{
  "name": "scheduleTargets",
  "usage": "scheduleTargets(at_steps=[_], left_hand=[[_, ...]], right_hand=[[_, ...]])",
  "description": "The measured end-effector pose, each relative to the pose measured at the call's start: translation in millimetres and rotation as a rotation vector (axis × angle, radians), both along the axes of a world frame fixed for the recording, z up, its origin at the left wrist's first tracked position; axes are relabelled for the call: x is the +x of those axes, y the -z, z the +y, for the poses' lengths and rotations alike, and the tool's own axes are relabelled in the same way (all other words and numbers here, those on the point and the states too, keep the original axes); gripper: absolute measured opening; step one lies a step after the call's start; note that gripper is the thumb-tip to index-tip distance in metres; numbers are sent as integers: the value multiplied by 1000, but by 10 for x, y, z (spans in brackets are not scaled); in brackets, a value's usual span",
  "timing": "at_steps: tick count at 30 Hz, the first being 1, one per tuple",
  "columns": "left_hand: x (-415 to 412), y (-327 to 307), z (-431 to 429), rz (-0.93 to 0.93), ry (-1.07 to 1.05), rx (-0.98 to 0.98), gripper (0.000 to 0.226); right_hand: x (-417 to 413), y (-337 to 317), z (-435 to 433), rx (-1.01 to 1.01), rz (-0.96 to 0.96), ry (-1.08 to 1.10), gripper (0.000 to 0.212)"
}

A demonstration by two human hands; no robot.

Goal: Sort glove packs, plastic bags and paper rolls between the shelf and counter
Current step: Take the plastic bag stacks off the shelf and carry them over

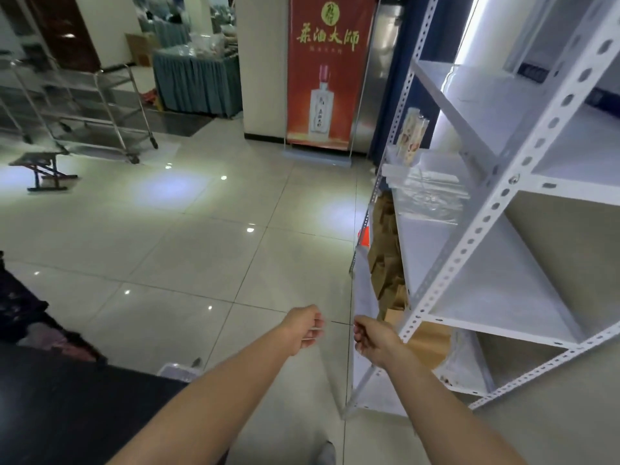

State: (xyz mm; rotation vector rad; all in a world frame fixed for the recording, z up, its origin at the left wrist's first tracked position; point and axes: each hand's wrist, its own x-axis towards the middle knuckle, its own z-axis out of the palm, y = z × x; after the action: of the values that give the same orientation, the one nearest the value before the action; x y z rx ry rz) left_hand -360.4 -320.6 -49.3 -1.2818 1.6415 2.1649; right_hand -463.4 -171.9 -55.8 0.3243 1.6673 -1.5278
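A white metal shelf (pixel 469 250) stands on my right. A stack of clear plastic bags (pixel 429 193) lies on its middle board, with a patterned upright pack (pixel 414 135) behind them. Brown paper bags (pixel 385 260) fill the lower level, and more brown paper (pixel 427 344) sits near the bottom. The dark counter (pixel 67 414) is at lower left, with a clear plastic container (pixel 177 369) at its edge. My left hand (pixel 303 328) and my right hand (pixel 372 340) hang over the floor beside the shelf's front post, fingers curled in, nothing visible in either.
A red standing banner (pixel 327 72) is straight ahead against a pillar. A steel trolley (pixel 100 105) and a folding stool (pixel 43 169) stand at far left, and a table with a teal cloth (pixel 198 82) is behind them. Glossy tiled floor (pixel 188 236) lies between.
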Motion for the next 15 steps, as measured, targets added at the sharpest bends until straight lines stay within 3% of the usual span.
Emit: scheduleTargets(at_steps=[8, 15], left_hand=[[-812, -100, -983, -18, -96, -41, 31], [-1609, -106, -1702, 30, -155, -69, 38]], right_hand=[[-1004, -133, -1118, -9, 15, -137, 25], [-1834, -229, -1893, 31, 9, -122, 20]])
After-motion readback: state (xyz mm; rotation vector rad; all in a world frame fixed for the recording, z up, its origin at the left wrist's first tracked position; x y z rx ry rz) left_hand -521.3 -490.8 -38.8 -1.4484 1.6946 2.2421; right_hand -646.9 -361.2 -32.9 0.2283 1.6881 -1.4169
